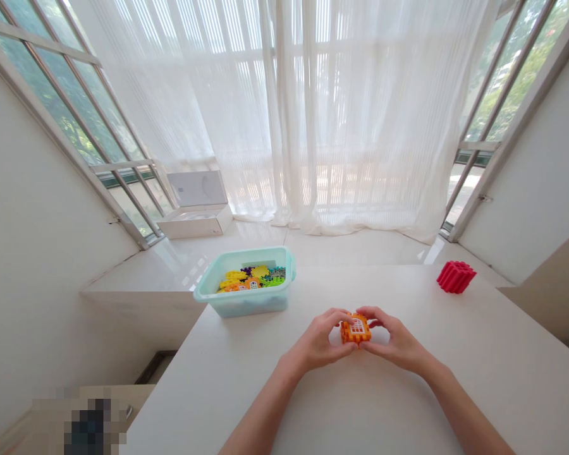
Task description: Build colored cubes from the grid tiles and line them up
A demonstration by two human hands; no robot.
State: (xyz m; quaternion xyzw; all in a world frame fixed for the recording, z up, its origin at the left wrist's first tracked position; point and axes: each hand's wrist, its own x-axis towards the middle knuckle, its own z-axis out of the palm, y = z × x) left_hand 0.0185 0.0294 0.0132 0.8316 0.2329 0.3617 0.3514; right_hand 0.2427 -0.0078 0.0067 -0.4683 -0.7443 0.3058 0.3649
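"What's around the hands?"

"Straight ahead on the table, up and to the left of them, sits a pale blue plastic tub, near the table's far edge. It's full of toy pieces, mostly yellow and orange, with some green and purple mixed in. Off to the right, well apart from the hands, a red ridged block lies on the table by itself."

"And further back?"

"Past the table there's a shiny white ledge under a tall window with a sheer white curtain across it. An open white box stands on the ledge, lid up, behind the tub."

"Is anything between the hands and that tub?"

"No, the table runs straight from one to the other. The tub doesn't touch either hand."

"So what are the hands doing?"

"They're together in front of the person, closed on the same thing. The left hand grips an orange toy block from its side, and the right hand grips it from the other. The fingers curve over the top."

"Where's the block?"

"Held between both palms, just above the table, with its white window shape facing up."
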